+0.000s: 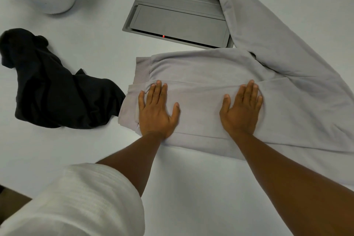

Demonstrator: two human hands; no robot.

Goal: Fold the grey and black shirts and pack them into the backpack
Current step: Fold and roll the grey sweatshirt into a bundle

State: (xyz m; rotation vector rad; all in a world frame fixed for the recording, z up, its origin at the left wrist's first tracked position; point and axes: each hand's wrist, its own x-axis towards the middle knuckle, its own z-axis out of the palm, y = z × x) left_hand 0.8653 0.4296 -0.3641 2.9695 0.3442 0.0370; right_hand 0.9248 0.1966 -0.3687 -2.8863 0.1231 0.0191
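grey shirt (220, 74) centre-right on surface (86, 48) — one sleeve over grey hatch (upper middle) (172, 15) | left hand (157, 111), right hand (241, 111) flat on it, fingers straight | black shirt (53, 96) crumpled, left

A white ribbed sleeve (76, 197) covers the left upper arm.

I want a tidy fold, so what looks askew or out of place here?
One long sleeve of the light grey sweatshirt sprawls over the grey recessed table hatch. The black shirt lies crumpled, unfolded, beside it.
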